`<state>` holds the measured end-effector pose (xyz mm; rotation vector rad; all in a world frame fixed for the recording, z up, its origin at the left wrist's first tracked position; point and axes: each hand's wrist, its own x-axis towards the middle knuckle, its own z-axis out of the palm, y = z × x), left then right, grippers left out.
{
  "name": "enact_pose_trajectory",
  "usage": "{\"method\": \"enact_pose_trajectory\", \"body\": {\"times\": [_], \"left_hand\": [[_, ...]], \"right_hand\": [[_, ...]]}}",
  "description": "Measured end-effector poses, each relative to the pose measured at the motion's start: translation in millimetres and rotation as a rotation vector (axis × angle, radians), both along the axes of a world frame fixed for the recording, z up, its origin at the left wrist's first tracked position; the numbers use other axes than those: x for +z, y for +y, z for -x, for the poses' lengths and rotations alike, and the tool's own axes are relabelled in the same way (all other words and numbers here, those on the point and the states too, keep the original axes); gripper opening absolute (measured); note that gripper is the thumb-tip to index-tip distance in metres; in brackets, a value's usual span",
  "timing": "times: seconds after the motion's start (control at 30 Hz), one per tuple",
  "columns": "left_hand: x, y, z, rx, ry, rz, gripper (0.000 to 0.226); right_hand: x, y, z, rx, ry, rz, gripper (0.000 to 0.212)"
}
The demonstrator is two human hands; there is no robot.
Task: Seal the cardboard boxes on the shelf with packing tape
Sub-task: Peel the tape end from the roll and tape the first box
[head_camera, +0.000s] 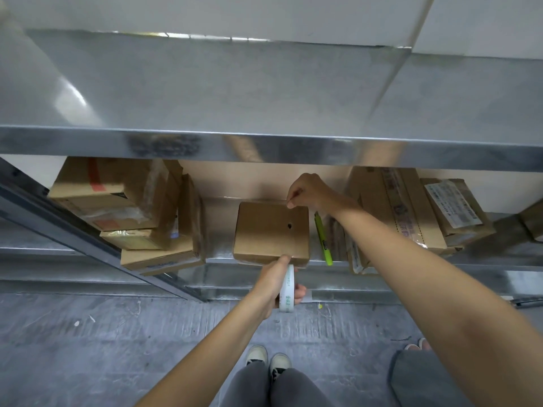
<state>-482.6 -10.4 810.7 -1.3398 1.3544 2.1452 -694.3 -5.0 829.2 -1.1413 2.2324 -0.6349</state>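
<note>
Left hand [274, 282] grips a white tape roll [287, 289] at the plain brown cardboard box's [270, 230] near edge; right hand [308, 190] pinches tape at its far edge. Slack could wrinkle the strip.

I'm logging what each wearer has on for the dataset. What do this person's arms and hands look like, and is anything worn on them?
Both forearms are bare up to the picture's edge: no sleeves, gloves, watch or bracelets show. The left hand and the right hand carry no visible rings or markings. Lower down, grey trousers and pale sneakers with dark detail show.
</note>
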Motion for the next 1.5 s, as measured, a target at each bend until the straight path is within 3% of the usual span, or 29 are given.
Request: {"method": "enact_pose_trajectory", "body": {"times": [0.7, 0.9, 1.07, 1.2, 1.5], "left_hand": [[-15, -13, 14, -0.039, -0.087, -0.067, 0.043], [-18, -51, -6, -0.186, -0.137, 0.001, 0.062], [-13, -78, -13, -0.290, -0.157, -0.021, 0.068], [-15, -85, -15, -0.356, -0.170, -0.028, 0.071], [-13, -93, -11, -0.429, -0.200, 0.040, 0.071]], "right_hand": [[-24, -3, 16, -0.079, -0.087, -0.026, 0.014], [-29, 9, 11, -0.176, -0.249, -0.023, 0.016], [-42, 20, -1, -0.296, -0.404, 0.078, 0.008], [-48, 26, -11, -0.430, -0.522, 0.162, 0.013], [-53, 26, -18, -0.421, -0.438, 0.213, 0.003]]}}
